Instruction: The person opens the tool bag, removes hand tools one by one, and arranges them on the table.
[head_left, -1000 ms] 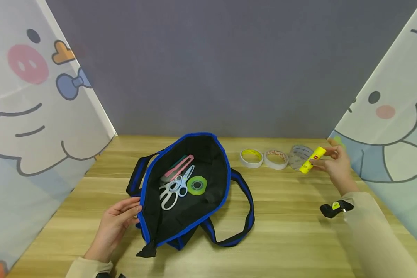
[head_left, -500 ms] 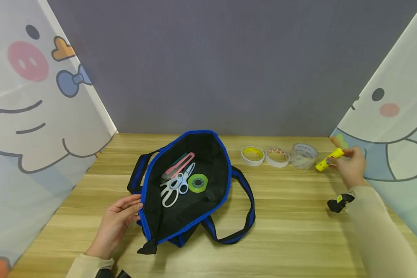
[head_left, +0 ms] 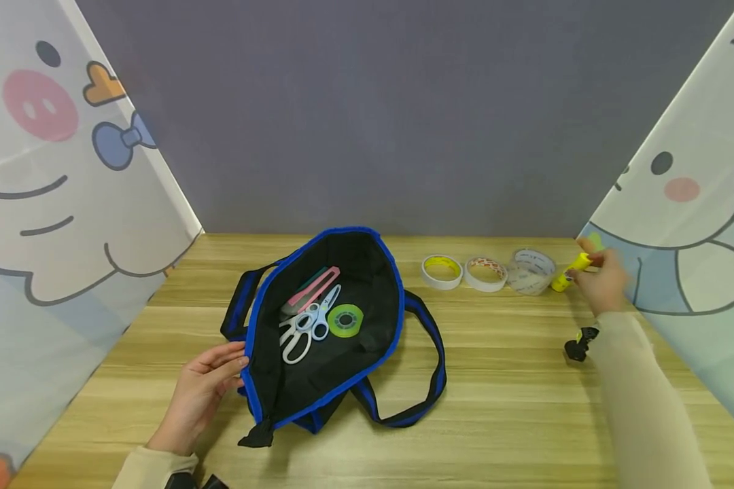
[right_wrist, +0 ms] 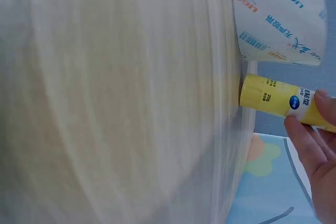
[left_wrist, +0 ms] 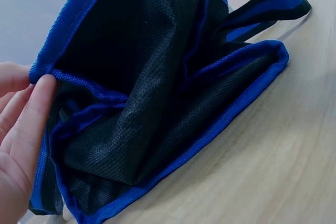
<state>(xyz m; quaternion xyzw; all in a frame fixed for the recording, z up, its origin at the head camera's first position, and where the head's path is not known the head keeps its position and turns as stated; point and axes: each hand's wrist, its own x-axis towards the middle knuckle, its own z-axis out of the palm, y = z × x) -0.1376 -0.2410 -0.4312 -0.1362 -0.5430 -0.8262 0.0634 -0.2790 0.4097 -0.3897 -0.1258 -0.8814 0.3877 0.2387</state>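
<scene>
In the head view, my left hand [head_left: 198,397] pinches the blue-trimmed rim of a black tote bag [head_left: 367,356]. The left wrist view shows my thumb and fingers on either side of that bag's edge [left_wrist: 39,66]. Inside lie a pink utility knife [head_left: 318,291], light blue scissors [head_left: 325,314], white-handled scissors [head_left: 298,346] and a green tape roll [head_left: 336,319]. At the right back, my right hand [head_left: 608,284] holds a yellow glue stick [head_left: 563,278] between thumb and fingers. The stick leans, its lower end at the tabletop [right_wrist: 254,92], beside a wide clear tape roll [head_left: 529,278].
Two narrower tape rolls, one with a yellow core [head_left: 442,284] and one white [head_left: 486,280], stand left of the clear roll on the wooden table [head_left: 501,407]. A bag strap [head_left: 435,339] loops onto the table. A grey panel [head_left: 391,122] rises behind.
My right hand has carried the glue stick from in front of the clear tape roll to its right side and down to the tabletop. My left hand keeps its hold on the bag rim.
</scene>
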